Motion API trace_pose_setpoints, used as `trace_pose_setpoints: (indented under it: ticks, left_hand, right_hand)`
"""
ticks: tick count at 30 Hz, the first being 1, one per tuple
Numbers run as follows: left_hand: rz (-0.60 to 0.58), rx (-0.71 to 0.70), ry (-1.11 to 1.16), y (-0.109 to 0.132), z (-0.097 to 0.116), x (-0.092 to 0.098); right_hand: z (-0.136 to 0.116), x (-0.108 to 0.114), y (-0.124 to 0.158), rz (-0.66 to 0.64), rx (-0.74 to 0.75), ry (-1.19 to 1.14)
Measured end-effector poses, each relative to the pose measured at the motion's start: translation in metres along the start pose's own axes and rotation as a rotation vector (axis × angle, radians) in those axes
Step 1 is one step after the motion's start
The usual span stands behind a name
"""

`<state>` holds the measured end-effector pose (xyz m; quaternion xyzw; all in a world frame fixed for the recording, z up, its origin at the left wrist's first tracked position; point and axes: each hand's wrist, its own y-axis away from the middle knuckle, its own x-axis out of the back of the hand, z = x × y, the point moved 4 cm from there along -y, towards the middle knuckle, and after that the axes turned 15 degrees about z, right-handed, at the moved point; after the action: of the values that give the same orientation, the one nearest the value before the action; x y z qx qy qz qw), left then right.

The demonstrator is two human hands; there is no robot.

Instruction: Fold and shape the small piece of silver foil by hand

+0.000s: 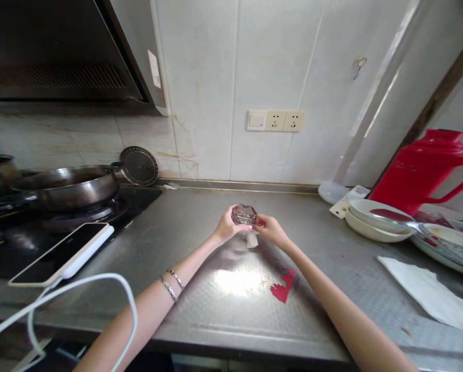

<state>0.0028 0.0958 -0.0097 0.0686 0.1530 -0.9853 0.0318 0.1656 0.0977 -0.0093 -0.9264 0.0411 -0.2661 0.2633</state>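
Above the middle of the metal counter, my left hand (228,226) is closed round the left side of a small faceted glass dish (244,213), dark-tinted and see-through, much like an ashtray. At the dish's right edge, my right hand (270,228) has its fingers pinched together. A small white piece of tissue (252,239) hangs below its fingertips and appears to be held in them. The fingers hide part of the dish's lower rim. Nearer to me, a torn red scrap (284,287) lies on the counter.
At left, a phone (61,256) with a white cable rests by the stove, which bears a steel pan (72,188). Stacked bowls (378,227), a red thermos jug (420,173) and a white paper sheet (428,292) are at right. Wall sockets (285,121) sit behind.
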Motion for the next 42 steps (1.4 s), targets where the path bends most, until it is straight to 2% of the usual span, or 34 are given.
trace_pose_setpoints:
  ticks: [4,8,11,16,21,25,29,34,39,42]
  left_hand:
    - [-0.038,0.016,0.03,0.002,0.003,-0.003]
    - [-0.084,0.045,0.064,0.002,0.005,-0.003]
    - [-0.13,0.056,0.088,0.004,0.007,-0.005]
    - [-0.254,0.061,0.119,0.009,0.009,-0.01]
    - [-0.362,0.015,0.021,0.007,0.008,-0.011]
    - [-0.431,-0.081,-0.211,0.006,0.011,-0.006]
    - [-0.455,-0.123,-0.41,0.009,0.017,0.002]
    - [-0.422,-0.185,-0.599,0.013,0.029,0.015]
    - [-0.348,-0.18,-0.577,0.016,0.032,0.032]
    - [-0.347,-0.232,-0.586,0.022,0.035,0.035]
  right_hand:
    - [-0.009,0.019,-0.005,0.033,-0.043,-0.038]
    - [-0.024,0.036,-0.009,-0.2,-0.035,-0.189]
    - [-0.03,0.037,-0.011,-0.288,-0.011,-0.2]
    - [-0.033,0.029,-0.012,-0.361,0.07,-0.188]
    - [-0.036,0.032,-0.013,-0.319,0.143,-0.088]
    - [-0.035,0.033,-0.009,-0.28,0.164,0.044]
    - [-0.04,0.029,-0.001,-0.248,0.214,0.065]
    - [-0.048,0.025,0.01,-0.21,0.235,0.033]
    - [-0.055,0.022,0.02,-0.167,0.237,-0.01]
    - [-0.057,0.021,0.025,-0.152,0.219,-0.043]
